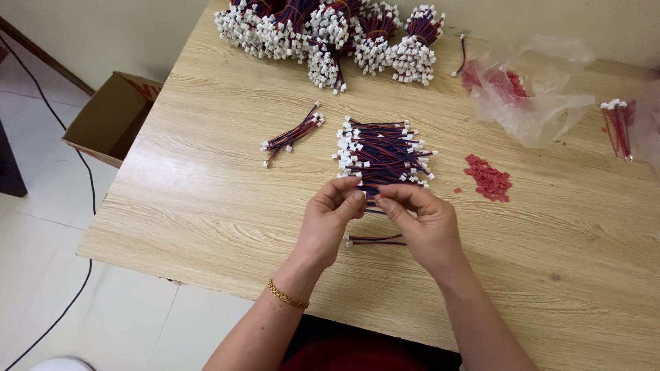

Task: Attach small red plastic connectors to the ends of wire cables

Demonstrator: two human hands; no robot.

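Pinching one short wire (372,200) between them, your left hand (330,221) and right hand (421,221) meet fingertip to fingertip above the table (206,199), just in front of the wire pile (383,152). Another wire (375,240) lies under your hands. Red caps (489,178) sit to the right, a small bunch (292,135) to the left.

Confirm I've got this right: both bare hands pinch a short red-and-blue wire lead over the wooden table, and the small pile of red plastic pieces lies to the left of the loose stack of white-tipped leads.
Not quite. In the head view the small pile of red plastic pieces lies to the right of the loose stack of white-tipped leads, not the left. The rest holds: left hand and right hand pinch a short red-and-blue wire lead over the wooden table.
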